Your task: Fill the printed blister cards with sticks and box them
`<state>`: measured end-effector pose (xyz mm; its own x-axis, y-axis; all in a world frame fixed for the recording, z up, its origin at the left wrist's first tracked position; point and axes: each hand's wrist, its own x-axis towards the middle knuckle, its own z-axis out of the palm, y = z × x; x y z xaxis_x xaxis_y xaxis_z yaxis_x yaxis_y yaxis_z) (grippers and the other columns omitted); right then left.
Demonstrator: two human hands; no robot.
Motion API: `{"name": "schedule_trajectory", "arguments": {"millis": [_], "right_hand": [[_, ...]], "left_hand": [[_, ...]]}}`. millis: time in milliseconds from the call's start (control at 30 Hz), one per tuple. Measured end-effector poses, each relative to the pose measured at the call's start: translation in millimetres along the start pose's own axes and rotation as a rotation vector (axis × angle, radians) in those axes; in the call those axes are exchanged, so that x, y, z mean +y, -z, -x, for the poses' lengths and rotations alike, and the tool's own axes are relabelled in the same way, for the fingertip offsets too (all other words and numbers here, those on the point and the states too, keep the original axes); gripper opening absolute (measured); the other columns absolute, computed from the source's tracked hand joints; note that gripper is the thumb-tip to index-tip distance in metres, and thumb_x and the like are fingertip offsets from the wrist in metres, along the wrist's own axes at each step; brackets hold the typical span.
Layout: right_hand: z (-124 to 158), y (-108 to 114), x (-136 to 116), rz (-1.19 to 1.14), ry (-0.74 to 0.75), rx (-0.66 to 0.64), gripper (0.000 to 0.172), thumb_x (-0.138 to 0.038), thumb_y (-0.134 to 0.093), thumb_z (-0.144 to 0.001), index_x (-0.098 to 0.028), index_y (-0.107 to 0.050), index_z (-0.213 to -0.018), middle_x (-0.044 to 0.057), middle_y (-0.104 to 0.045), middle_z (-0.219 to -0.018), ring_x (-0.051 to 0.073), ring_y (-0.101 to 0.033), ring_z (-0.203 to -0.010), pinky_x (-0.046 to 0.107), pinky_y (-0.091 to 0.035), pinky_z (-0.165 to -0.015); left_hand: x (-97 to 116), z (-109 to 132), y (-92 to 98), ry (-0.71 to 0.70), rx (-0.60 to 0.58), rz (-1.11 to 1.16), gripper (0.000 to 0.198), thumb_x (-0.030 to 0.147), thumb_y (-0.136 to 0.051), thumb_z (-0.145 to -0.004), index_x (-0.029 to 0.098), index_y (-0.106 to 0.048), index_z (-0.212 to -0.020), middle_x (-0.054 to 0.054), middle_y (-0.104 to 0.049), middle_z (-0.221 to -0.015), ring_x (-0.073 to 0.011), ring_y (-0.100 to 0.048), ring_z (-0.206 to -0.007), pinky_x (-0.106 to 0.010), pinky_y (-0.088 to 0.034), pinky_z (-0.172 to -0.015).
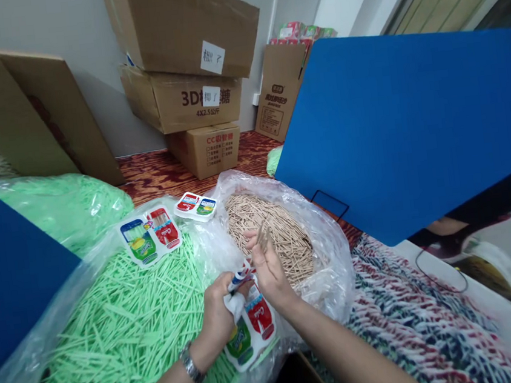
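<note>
While left hand (220, 314) clamped printed twin-pouch plastic packet (254, 329) lower centre, right hand (270, 269) pinched thin beige sticks (263, 232); aligned bundle judged best.

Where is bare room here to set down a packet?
Bare tabletop lies between the green stick bag and the stacked boxes. The patterned cloth right of the wooden stick bag is free. Crowded where the bags meet.
</note>
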<state>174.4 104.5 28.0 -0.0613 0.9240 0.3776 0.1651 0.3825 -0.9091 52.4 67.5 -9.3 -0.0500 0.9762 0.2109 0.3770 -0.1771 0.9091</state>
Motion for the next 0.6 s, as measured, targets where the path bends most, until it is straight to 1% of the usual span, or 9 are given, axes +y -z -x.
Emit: {"name": "schedule_trajectory", "arguments": {"millis": [67,100,200,267,333,400,467,500,600], "right_hand": [[1.5,3.2,3.4,0.052,0.039,-0.067,0.027,-0.042,-0.036,-0.095,-0.023,-0.055,-0.098,0.007,-0.053,-0.117,0.021,-0.047,-0.116,0.037,-0.035,-0.102],[1.5,5.5,4.9,0.056,0.033,-0.110,0.028,-0.043,-0.037,-0.095,-0.023,-0.055,-0.101,0.007,-0.053,-0.117,0.021,-0.048,-0.115,0.037,-0.035,-0.101],[-1.6,12.7,6.5,-0.010,-0.066,-0.214,0.034,-0.045,-0.038,-0.094,-0.024,-0.050,-0.118,0.007,-0.056,-0.118,0.019,-0.057,-0.100,0.035,-0.044,-0.090],[-5.2,15.1,5.3,-0.067,-0.113,-0.239,0.037,-0.046,-0.038,-0.094,-0.025,-0.045,-0.124,0.008,-0.057,-0.118,0.019,-0.059,-0.097,0.034,-0.048,-0.083],[-8.8,14.7,3.6,-0.122,-0.093,-0.215,0.041,-0.048,-0.039,-0.093,-0.026,-0.042,-0.127,0.008,-0.056,-0.121,0.021,-0.057,-0.105,0.034,-0.049,-0.083],[-11.5,12.9,2.6,-0.177,-0.039,-0.122,0.046,-0.050,-0.036,-0.093,-0.027,-0.036,-0.133,0.009,-0.056,-0.121,0.022,-0.055,-0.110,0.037,-0.048,-0.086],[-12.4,11.5,2.8,-0.175,0.010,-0.038,0.045,-0.047,-0.031,-0.095,-0.029,-0.032,-0.136,0.008,-0.057,-0.119,0.021,-0.055,-0.110,0.041,-0.046,-0.092],[-12.3,11.5,3.1,-0.128,0.041,-0.047,0.042,-0.044,-0.032,-0.096,-0.029,-0.036,-0.135,0.008,-0.058,-0.119,0.021,-0.055,-0.111,0.043,-0.043,-0.096],[-10.7,13.5,3.6,0.103,0.176,-0.211,0.030,-0.037,-0.040,-0.094,-0.028,-0.061,-0.114,0.006,-0.057,-0.125,0.022,-0.051,-0.117,0.044,-0.038,-0.101]], "left_hand": [[-0.9,-1.5,3.1,-0.022,0.001,0.012,0.019,0.026,-0.060,-0.078,0.016,-0.057,-0.062,0.001,-0.054,-0.063,-0.0146,-0.051,-0.060,-0.023,-0.039,-0.059],[-1.8,-2.1,4.5,-0.031,-0.001,0.020,0.020,0.027,-0.060,-0.079,0.016,-0.057,-0.062,0.001,-0.054,-0.063,-0.0144,-0.050,-0.060,-0.023,-0.039,-0.059],[-4.5,-3.6,7.3,-0.035,-0.007,0.038,0.023,0.028,-0.060,-0.079,0.016,-0.056,-0.060,0.002,-0.052,-0.062,-0.0136,-0.048,-0.058,-0.023,-0.038,-0.058],[-5.3,-4.3,7.3,-0.038,-0.003,0.044,0.023,0.028,-0.060,-0.079,0.016,-0.055,-0.060,0.002,-0.052,-0.061,-0.0136,-0.048,-0.058,-0.023,-0.038,-0.058],[-5.7,-5.2,6.5,-0.042,-0.001,0.041,0.020,0.027,-0.061,-0.079,0.016,-0.057,-0.062,0.002,-0.053,-0.062,-0.0139,-0.049,-0.059,-0.023,-0.038,-0.058],[-6.2,-6.3,5.9,-0.041,-0.003,0.033,0.019,0.027,-0.061,-0.078,0.016,-0.058,-0.064,0.001,-0.054,-0.063,-0.0143,-0.050,-0.060,-0.024,-0.039,-0.058],[-7.1,-7.4,6.2,-0.031,-0.011,0.034,0.019,0.029,-0.062,-0.079,0.016,-0.059,-0.065,0.000,-0.055,-0.064,-0.0145,-0.051,-0.060,-0.024,-0.039,-0.058],[-7.7,-7.8,6.7,-0.024,-0.014,0.044,0.019,0.030,-0.063,-0.078,0.016,-0.060,-0.066,0.000,-0.055,-0.065,-0.0145,-0.051,-0.060,-0.024,-0.039,-0.058],[-10.7,-8.5,8.5,0.011,-0.028,0.117,0.018,0.031,-0.065,-0.076,0.015,-0.060,-0.069,0.001,-0.055,-0.064,-0.0138,-0.049,-0.059,-0.023,-0.040,-0.057]]}}
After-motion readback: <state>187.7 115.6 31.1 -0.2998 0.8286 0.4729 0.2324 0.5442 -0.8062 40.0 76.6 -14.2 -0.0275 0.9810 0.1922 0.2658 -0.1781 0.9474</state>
